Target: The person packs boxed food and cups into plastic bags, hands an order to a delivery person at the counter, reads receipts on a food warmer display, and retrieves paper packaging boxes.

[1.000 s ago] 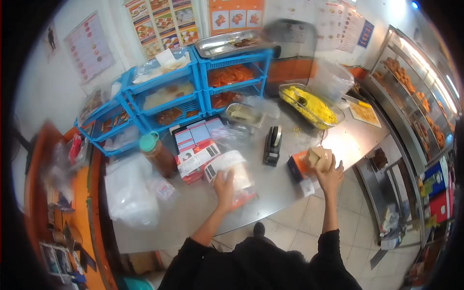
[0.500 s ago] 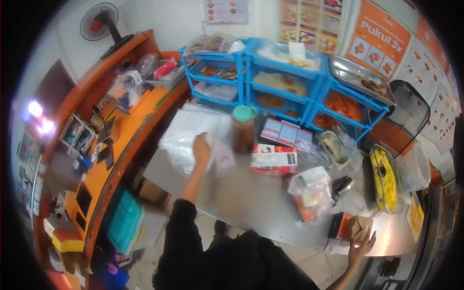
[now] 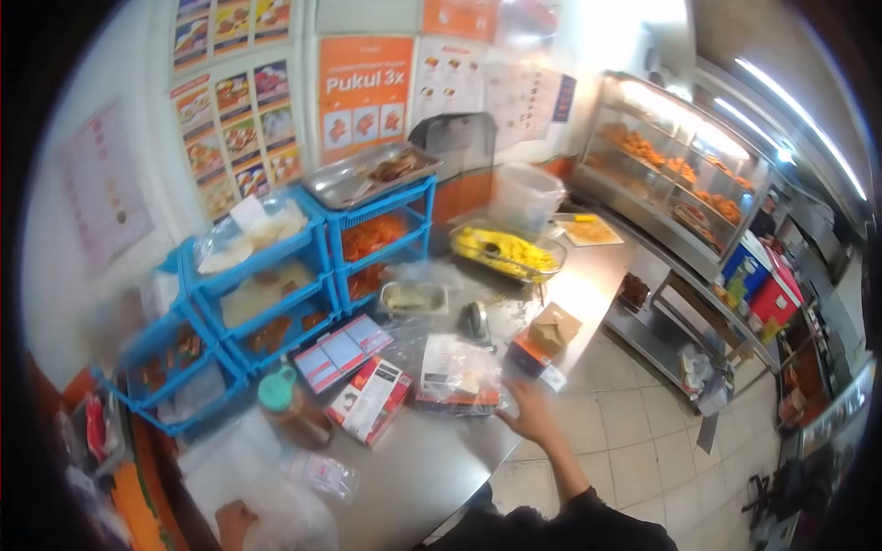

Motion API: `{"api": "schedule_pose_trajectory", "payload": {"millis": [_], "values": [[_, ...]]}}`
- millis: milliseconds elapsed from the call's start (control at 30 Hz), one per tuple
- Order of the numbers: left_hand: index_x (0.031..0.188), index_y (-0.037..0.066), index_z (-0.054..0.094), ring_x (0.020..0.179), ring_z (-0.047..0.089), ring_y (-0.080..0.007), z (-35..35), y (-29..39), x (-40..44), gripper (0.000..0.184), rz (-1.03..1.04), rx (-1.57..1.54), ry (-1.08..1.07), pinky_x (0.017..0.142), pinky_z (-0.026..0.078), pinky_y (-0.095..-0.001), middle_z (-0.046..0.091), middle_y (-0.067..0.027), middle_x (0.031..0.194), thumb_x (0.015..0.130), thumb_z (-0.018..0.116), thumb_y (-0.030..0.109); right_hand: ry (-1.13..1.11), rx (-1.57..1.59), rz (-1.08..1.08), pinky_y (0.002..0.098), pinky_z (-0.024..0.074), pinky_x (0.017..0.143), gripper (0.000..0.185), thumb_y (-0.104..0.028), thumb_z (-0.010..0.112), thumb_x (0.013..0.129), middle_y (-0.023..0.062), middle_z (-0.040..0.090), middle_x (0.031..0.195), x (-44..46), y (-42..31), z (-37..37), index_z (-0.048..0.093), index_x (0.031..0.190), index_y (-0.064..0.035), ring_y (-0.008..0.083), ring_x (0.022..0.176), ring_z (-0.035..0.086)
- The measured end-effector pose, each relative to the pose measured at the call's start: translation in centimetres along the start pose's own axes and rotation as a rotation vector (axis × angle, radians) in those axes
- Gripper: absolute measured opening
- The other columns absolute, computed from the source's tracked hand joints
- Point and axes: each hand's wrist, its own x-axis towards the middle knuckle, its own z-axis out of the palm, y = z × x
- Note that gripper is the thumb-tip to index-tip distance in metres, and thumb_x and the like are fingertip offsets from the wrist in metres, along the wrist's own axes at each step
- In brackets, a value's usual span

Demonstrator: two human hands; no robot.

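On the stack of clear plastic bags [image 3: 225, 459] at the lower left rests my left hand [image 3: 236, 522], its fingers curled; what they grip is too small to make out. My right hand [image 3: 533, 413] has its fingers spread over the table's front edge, just right of a plastic-wrapped packet [image 3: 459, 372]. A brown paper box [image 3: 555, 328] stands on an orange and black box [image 3: 533, 356] beyond that hand, apart from it. Left of the packet lie a red and white box [image 3: 369, 400] and a jar with a green lid [image 3: 292, 413].
Blue tiered baskets [image 3: 266, 303] line the back of the steel table [image 3: 432, 468]. Behind the boxes are a tape dispenser [image 3: 477, 321], a small steel tray [image 3: 413, 298] and a glass dish of yellow food [image 3: 507, 253]. A lit display case [image 3: 661, 174] stands at the right.
The view has swung right since half a second ago. My right hand has left the brown paper box and come left of it. My left hand has gone lower over the bags.
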Motion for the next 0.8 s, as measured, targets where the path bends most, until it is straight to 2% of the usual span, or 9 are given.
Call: {"api": "schedule_pose_trajectory", "payload": {"millis": [133, 200, 367, 500, 567, 633, 700, 733, 800], "values": [[0.063, 0.003, 0.053, 0.061, 0.054, -0.0255, -1.0, -0.8, -0.4, 0.009, 0.413, 0.065, 0.267, 0.058, 0.041, -0.0336, 0.056, -0.0085, 0.063, 0.064, 0.058, 0.011, -0.05, 0.037, 0.057, 0.0404, 0.031, 0.086, 0.057, -0.029, 0.063, 0.067, 0.0144, 0.045, 0.11, -1.1, -2.7, 1.0, 0.041, 0.116, -0.0084, 0.032, 0.101, 0.041], [0.064, 0.001, 0.05, 0.056, 0.05, -0.0241, -0.5, -1.9, 0.4, 0.016, 0.503, -0.01, 0.732, 0.056, 0.039, -0.0318, 0.053, -0.0111, 0.062, 0.076, 0.049, 0.013, -0.023, 0.038, 0.066, 0.0402, 0.0308, 0.086, 0.057, -0.03, 0.063, 0.067, 0.0146, 0.045, 0.11, -1.5, -3.4, 0.4, 0.041, 0.116, -0.0092, 0.0319, 0.102, 0.04], [0.065, 0.001, 0.046, 0.052, 0.043, -0.0226, -10.3, 4.7, -2.6, 0.025, 0.166, -0.678, 1.25, 0.052, 0.036, -0.0295, 0.047, -0.0119, 0.061, 0.084, 0.038, 0.015, 0.401, -0.127, 0.048, 0.0393, 0.0343, 0.083, 0.061, -0.021, 0.068, 0.063, 0.0143, 0.043, 0.11, -1.1, -8.0, -2.7, 0.04, 0.115, -0.0048, 0.0302, 0.1, 0.042], [0.067, 0.0, 0.045, 0.051, 0.041, -0.0232, -18.2, 16.1, -8.3, 0.025, 0.506, -0.533, 0.819, 0.05, 0.035, -0.0304, 0.046, -0.0117, 0.061, 0.085, 0.036, 0.015, 0.147, 0.472, -0.452, 0.0404, 0.0306, 0.088, 0.072, -0.029, 0.071, 0.059, 0.0161, 0.04, 0.117, 0.5, -18.1, -2.4, 0.037, 0.118, -0.0059, 0.0308, 0.107, 0.038], [0.072, 0.003, 0.043, 0.047, 0.048, -0.0195, -16.8, 21.7, -8.6, 0.019, 0.842, -0.259, 0.602, 0.046, 0.038, -0.0348, 0.042, -0.0083, 0.056, 0.085, 0.04, 0.017, -0.007, 0.735, -0.463, 0.0362, 0.0315, 0.088, 0.072, -0.037, 0.069, 0.062, 0.0149, 0.042, 0.117, -0.8, -23.7, -0.7, 0.038, 0.118, -0.0047, 0.0297, 0.108, 0.039], [0.079, 0.005, 0.043, 0.048, 0.051, -0.0191, -16.6, 25.1, -9.6, 0.015, 0.895, -0.269, 0.493, 0.045, 0.041, -0.0335, 0.047, -0.0046, 0.057, 0.083, 0.044, 0.019, -0.072, 0.857, -0.505, 0.0339, 0.0346, 0.085, 0.065, -0.038, 0.067, 0.064, 0.0145, 0.047, 0.112, -0.5, -25.3, -0.9, 0.042, 0.114, -0.0039, 0.0282, 0.104, 0.043], [0.088, 0.006, 0.043, 0.049, 0.054, -0.0195, -17.3, 26.4, -9.7, 0.015, 0.796, -0.757, -0.142, 0.045, 0.043, -0.0324, 0.056, -0.0041, 0.068, 0.08, 0.051, 0.017, -1.11, 0.516, -0.352, 0.0278, 0.0415, 0.068, 0.044, -0.037, 0.062, 0.071, 0.0088, 0.057, 0.088, 0.7, -24.8, -2.2, 0.054, 0.099, -0.0038, 0.0181, 0.081, 0.054], [0.097, 0.007, 0.043, 0.054, 0.055, -0.0161, -15.6, 24.4, -6.5, 0.023, 0.843, -1.163, -0.311, 0.047, 0.044, -0.0276, 0.057, -0.0064, 0.076, 0.077, 0.054, 0.012, -1.097, 0.51, -0.355, 0.0278, 0.0415, 0.068, 0.044, -0.037, 0.062, 0.071, 0.0088, 0.057, 0.088, 0.2, -24.1, -2.4, 0.054, 0.099, -0.0038, 0.0181, 0.081, 0.054], [0.097, 0.007, 0.043, 0.054, 0.055, -0.0151, -14.9, 25.4, -6.3, 0.023, 0.728, -1.654, -0.435, 0.047, 0.044, -0.0269, 0.056, -0.0064, 0.076, 0.077, 0.055, 0.011, -0.784, 1.171, -0.153, 0.024, 0.0384, 0.051, 0.029, -0.033, 0.057, 0.076, -0.0006, 0.054, 0.065, -2.0, -22.3, -2.2, 0.059, 0.084, -0.0054, 0.0088, 0.058, 0.049]]}}
